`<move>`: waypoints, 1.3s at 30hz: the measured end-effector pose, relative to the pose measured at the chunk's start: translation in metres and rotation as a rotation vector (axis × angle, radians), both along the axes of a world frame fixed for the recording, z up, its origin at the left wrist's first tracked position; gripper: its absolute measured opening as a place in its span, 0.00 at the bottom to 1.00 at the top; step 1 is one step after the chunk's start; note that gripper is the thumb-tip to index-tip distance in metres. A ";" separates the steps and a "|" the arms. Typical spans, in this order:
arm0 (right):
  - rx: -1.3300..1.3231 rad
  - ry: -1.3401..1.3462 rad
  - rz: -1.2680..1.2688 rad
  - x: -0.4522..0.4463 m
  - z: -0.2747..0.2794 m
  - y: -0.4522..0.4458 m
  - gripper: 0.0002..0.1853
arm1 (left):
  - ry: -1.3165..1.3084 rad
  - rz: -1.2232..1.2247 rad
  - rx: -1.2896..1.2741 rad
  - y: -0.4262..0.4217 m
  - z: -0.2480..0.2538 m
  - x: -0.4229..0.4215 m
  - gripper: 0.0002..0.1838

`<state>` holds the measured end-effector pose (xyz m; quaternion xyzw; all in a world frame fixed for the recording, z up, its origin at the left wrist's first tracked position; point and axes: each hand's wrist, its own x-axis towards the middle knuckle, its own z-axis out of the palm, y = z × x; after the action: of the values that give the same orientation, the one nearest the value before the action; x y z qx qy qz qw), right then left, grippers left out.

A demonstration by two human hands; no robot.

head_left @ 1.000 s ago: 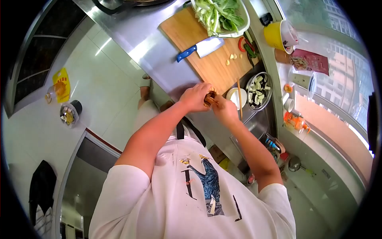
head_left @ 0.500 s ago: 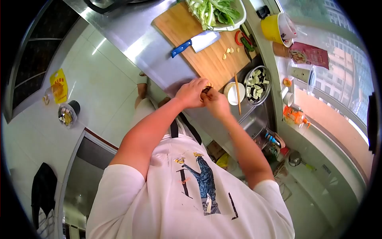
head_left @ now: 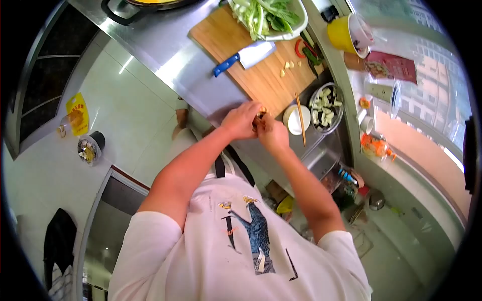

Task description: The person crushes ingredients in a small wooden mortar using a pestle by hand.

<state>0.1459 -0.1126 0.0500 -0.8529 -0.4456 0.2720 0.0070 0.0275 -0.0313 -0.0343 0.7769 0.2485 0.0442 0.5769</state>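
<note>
Over the near edge of the counter, my left hand [head_left: 242, 121] and my right hand [head_left: 272, 133] close together around a small dark brown, round item with a yellowish rim [head_left: 260, 113]. Fingers cover most of it, so its kind is unclear. Just beyond lies a wooden cutting board [head_left: 261, 83] bearing a blue-handled cleaver [head_left: 246, 57], peeled garlic cloves [head_left: 286, 65], and red and green chillies [head_left: 309, 52]. Right of my right hand stands a white bowl [head_left: 292, 122] with chopsticks [head_left: 300, 118] across it.
A metal bowl of cut eggplant [head_left: 325, 108] sits beside the sink [head_left: 319, 163]. Leafy greens [head_left: 266, 20] fill a white basket at the back. A black-handled pan [head_left: 123, 19] is at upper left. The windowsill holds a yellow tub [head_left: 341, 34] and an orange bottle [head_left: 376, 146].
The view has shifted slightly, bringing more of the pan into sight. Both hands stay together on the small dark item, with only slight finger movement.
</note>
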 end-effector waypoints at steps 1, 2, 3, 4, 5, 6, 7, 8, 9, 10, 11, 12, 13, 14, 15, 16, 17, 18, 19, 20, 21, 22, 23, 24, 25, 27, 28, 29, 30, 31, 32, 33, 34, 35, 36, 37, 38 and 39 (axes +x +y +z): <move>-0.015 0.019 -0.031 -0.004 0.008 -0.014 0.08 | 0.002 -0.029 -0.021 -0.012 0.006 -0.007 0.45; 0.023 0.044 -0.002 0.002 0.004 -0.024 0.08 | -0.017 -0.005 0.016 -0.011 0.008 -0.007 0.44; 0.042 0.033 0.014 0.005 0.011 -0.016 0.08 | -0.038 0.040 0.070 0.000 0.007 -0.001 0.43; 0.034 0.043 -0.025 -0.003 0.029 -0.015 0.08 | -0.050 0.028 0.041 0.001 0.004 -0.001 0.43; 0.015 0.058 -0.073 -0.011 0.044 -0.016 0.08 | -0.040 0.030 0.030 -0.004 0.002 -0.004 0.43; 0.012 0.062 -0.084 -0.014 0.051 -0.010 0.09 | -0.050 0.050 0.056 -0.005 0.002 -0.004 0.43; 0.011 0.062 -0.084 -0.011 0.036 -0.010 0.09 | -0.064 0.067 0.084 -0.004 0.001 -0.003 0.43; 0.027 0.021 -0.068 -0.007 0.012 -0.011 0.09 | -0.066 0.063 0.081 -0.005 0.002 -0.002 0.43; 0.039 -0.023 -0.059 -0.008 0.004 -0.012 0.09 | -0.024 0.021 0.038 -0.008 0.003 -0.002 0.43; -0.001 -0.057 -0.063 -0.006 0.000 -0.011 0.11 | 0.016 -0.002 0.013 -0.001 0.002 0.001 0.43; 0.018 -0.061 -0.055 -0.001 -0.004 -0.009 0.11 | 0.011 0.006 0.033 0.008 0.000 0.004 0.43; 0.047 -0.014 -0.073 -0.002 0.004 -0.020 0.09 | -0.019 0.030 0.034 -0.001 0.001 0.001 0.43; 0.082 0.032 -0.078 -0.002 0.010 -0.026 0.08 | -0.050 0.066 0.041 -0.003 0.003 0.000 0.42; 0.103 0.070 -0.085 -0.001 0.015 -0.028 0.08 | -0.021 0.010 0.016 0.001 0.004 0.001 0.43; 0.066 0.062 -0.127 -0.005 0.027 -0.028 0.10 | -0.019 0.015 0.020 0.005 0.003 0.001 0.43; 0.052 0.066 -0.172 -0.011 0.043 -0.022 0.10 | -0.027 0.019 0.047 0.000 0.003 -0.002 0.44; 0.044 0.066 -0.212 -0.012 0.054 -0.014 0.10 | -0.040 0.027 0.080 -0.002 0.003 -0.002 0.44; 0.065 0.074 -0.223 -0.011 0.053 -0.010 0.11 | -0.044 0.038 0.083 -0.003 0.004 -0.003 0.46; 0.064 0.075 -0.221 -0.009 0.038 -0.006 0.11 | -0.042 0.040 0.083 -0.003 0.001 -0.001 0.46; 0.067 0.006 -0.169 -0.009 0.013 -0.004 0.10 | -0.042 0.060 0.062 -0.005 -0.001 0.000 0.47; 0.069 -0.063 -0.122 -0.010 -0.004 -0.007 0.09 | -0.042 0.076 0.040 -0.007 -0.003 0.000 0.47; 0.075 -0.073 -0.116 -0.009 -0.008 -0.009 0.10 | -0.043 0.080 0.052 0.001 -0.003 0.003 0.47; 0.082 -0.074 -0.118 -0.006 -0.012 -0.011 0.10 | -0.035 0.072 0.050 0.007 -0.002 0.005 0.47; 0.108 -0.029 -0.140 -0.007 -0.006 -0.023 0.10 | -0.024 0.045 0.027 -0.001 0.002 0.003 0.46; 0.154 0.011 -0.149 -0.003 -0.003 -0.023 0.10 | -0.029 0.038 0.031 -0.003 0.006 0.002 0.46; 0.131 0.054 -0.172 0.001 0.014 -0.020 0.10 | -0.029 0.043 0.068 0.003 0.008 0.001 0.44; 0.075 0.083 -0.239 -0.004 0.029 -0.017 0.10 | -0.052 0.058 0.107 0.000 0.005 -0.002 0.43; 0.026 0.108 -0.301 -0.005 0.036 -0.016 0.10 | -0.047 0.057 0.100 -0.002 0.003 -0.002 0.43; 0.028 0.097 -0.245 -0.003 0.018 -0.018 0.11 | -0.046 0.069 0.090 -0.002 0.001 -0.001 0.43; -0.020 0.003 -0.172 -0.009 0.002 -0.010 0.11 | -0.045 0.076 0.079 -0.005 -0.003 0.000 0.44; -0.028 0.019 -0.186 -0.010 -0.002 -0.011 0.11 | -0.039 0.055 0.057 -0.005 -0.008 0.002 0.44; -0.019 0.031 -0.183 -0.006 -0.002 -0.002 0.11 | -0.043 0.059 0.069 0.003 -0.004 0.003 0.44; -0.004 0.027 -0.182 -0.001 -0.003 0.001 0.11 | -0.005 0.050 0.080 0.009 0.001 0.004 0.46; 0.005 0.050 -0.189 0.001 0.002 -0.010 0.11 | 0.036 0.023 0.068 0.002 0.010 0.001 0.47; 0.027 0.071 -0.183 0.007 0.006 -0.014 0.11 | 0.029 0.019 0.070 -0.001 0.012 0.001 0.47; 0.043 0.061 -0.168 0.012 0.019 -0.004 0.11 | -0.001 0.020 0.082 0.003 0.011 0.002 0.48; 0.005 0.116 -0.237 0.010 0.037 -0.003 0.11 | -0.017 0.014 0.079 0.002 0.009 -0.001 0.48; -0.044 0.176 -0.315 0.005 0.047 -0.006 0.11 | -0.008 0.013 0.069 -0.001 0.009 -0.004 0.48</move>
<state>0.1509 -0.1182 0.0974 -0.8849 -0.2982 0.3509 0.0698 0.0237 -0.0318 -0.0251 0.7945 0.2495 0.0594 0.5505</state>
